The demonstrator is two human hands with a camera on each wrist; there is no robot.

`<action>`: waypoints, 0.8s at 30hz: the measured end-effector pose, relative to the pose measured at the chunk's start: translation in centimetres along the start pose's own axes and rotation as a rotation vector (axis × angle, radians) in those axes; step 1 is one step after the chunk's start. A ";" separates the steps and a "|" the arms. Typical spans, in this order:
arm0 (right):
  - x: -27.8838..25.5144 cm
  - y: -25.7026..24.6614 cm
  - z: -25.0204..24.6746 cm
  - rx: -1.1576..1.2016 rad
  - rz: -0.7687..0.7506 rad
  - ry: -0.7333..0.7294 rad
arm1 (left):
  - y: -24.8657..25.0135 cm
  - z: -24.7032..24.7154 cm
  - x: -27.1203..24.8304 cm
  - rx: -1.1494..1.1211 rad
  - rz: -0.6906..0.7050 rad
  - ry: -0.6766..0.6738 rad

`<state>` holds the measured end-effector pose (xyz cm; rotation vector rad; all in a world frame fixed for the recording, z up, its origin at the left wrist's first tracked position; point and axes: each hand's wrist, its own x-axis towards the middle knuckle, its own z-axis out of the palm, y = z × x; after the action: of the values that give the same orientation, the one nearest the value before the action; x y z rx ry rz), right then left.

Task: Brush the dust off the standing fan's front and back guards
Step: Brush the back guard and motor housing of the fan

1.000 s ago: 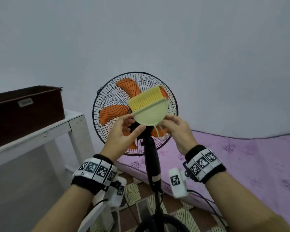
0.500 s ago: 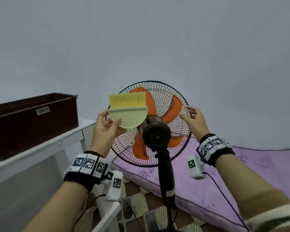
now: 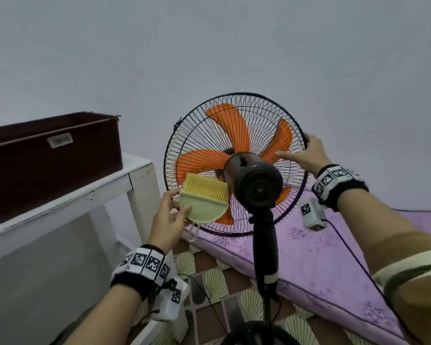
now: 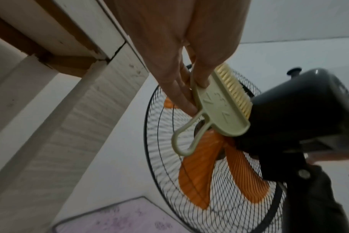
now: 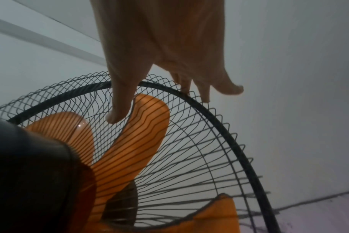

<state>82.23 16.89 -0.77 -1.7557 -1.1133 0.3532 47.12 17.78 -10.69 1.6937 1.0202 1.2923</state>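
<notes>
The standing fan shows me its back: the black wire back guard (image 3: 199, 135), orange blades (image 3: 230, 123) and the dark motor housing (image 3: 258, 188). My left hand (image 3: 171, 217) pinches a pale green hand brush (image 3: 204, 207) with yellow bristles (image 3: 205, 188) pointing up, at the guard's lower left beside the motor. In the left wrist view the brush (image 4: 219, 104) is held between thumb and fingers, its loop handle hanging down. My right hand (image 3: 300, 150) grips the guard's right rim, thumb (image 5: 119, 110) on the back wires and fingers over the rim (image 5: 229, 134).
A dark brown box (image 3: 47, 158) sits on a white table (image 3: 90, 195) close to the fan's left. A purple mattress (image 3: 334, 257) lies on the floor to the right. The fan's black pole (image 3: 265, 257) rises between my arms. The wall is just behind.
My right hand let go of the brush and took hold of the guard's right rim. The left hand carried the brush down to the guard's lower left. The fan's back now faces me.
</notes>
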 end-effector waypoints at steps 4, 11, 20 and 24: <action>0.2 -0.1 -0.1 -0.015 0.001 -0.033 | -1.8 1.5 -1.3 0.057 -0.054 -0.016; 0.6 0.6 0.3 0.047 -0.031 0.008 | -2.2 5.4 -0.5 0.084 -0.114 -0.054; 0.2 1.4 0.0 0.072 -0.065 0.045 | -6.4 2.3 -1.5 0.480 -0.090 -0.006; 0.0 1.4 0.2 0.062 -0.072 0.073 | -5.1 2.6 -4.3 0.386 0.083 0.005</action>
<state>82.85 16.86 -2.09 -1.6570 -1.0985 0.2747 48.18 15.62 -17.45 2.0383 1.2759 1.2060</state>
